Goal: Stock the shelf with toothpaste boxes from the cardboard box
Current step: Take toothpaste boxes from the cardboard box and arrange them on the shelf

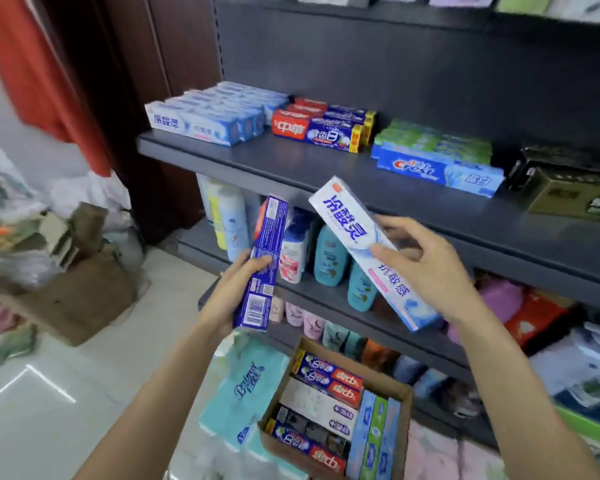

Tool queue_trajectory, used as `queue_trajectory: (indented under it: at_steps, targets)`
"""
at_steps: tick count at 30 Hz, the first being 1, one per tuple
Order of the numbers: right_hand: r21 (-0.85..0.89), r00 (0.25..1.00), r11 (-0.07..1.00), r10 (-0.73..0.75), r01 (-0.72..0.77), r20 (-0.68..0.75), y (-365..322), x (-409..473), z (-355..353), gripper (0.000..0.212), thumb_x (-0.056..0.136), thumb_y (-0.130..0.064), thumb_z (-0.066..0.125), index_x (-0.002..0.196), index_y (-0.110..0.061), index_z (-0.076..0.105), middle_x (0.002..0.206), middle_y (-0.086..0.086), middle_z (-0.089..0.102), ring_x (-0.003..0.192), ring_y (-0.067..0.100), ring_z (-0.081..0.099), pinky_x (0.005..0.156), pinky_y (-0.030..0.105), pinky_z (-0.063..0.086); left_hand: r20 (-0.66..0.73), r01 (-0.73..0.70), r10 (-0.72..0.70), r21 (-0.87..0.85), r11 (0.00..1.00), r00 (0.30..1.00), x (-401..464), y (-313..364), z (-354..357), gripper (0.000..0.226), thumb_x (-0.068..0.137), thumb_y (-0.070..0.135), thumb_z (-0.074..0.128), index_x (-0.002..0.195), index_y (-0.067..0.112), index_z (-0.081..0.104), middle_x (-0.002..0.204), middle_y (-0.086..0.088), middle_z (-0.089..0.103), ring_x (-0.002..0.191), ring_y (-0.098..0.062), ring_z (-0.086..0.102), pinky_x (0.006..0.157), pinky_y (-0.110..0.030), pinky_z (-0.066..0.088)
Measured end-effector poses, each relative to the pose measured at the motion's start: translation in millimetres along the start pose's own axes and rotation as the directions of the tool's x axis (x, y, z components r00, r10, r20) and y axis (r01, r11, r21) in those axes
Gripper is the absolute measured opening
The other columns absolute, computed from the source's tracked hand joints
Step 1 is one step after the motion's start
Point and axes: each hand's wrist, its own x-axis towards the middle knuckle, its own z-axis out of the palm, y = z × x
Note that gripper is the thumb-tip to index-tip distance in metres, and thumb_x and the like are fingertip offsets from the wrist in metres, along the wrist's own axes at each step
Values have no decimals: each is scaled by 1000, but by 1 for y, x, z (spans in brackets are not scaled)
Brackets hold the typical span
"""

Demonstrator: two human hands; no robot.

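Both hands are loaded here. The left hand [234,292] has its grip wrapped round a dark blue toothpaste box [262,263], long axis near upright, barcode end down. The right hand [418,261] pinches a white toothpaste box [357,244] mid-length; it runs diagonally, top end pointing up-left toward the shelf [257,157]. Both hang in front of the shelf, above the cardboard box [336,407] of more toothpaste.

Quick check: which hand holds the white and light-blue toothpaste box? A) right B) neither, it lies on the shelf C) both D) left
A: the right hand grips the white and light-blue toothpaste box below the shelf, while the left hand holds a dark blue toothpaste box.
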Motion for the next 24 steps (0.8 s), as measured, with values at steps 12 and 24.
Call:
queue_trajectory:
  at_steps: [12,24]
  targets:
    - [-480,899,762,-400,435,178,-110,245,186,43,77,-38,73,116,-23,65,118,-6,67,109,15,59,92,32,45,-200,-246,235,-27,969,951,75,98,-144,8,92,22,54,93,22,62,65,6,63,52,-6,55,46,-17,44]
    - [-627,867,687,-497,367,-37,-86,289,256,20,87,-32,63,96,-18,73,115,1,62,110,23,48,91,34,36,-58,-301,300,-16,953,952,147,150,-193,11,91,21,55,88,14,62,72,4,67,59,-6,59,55,-15,46]
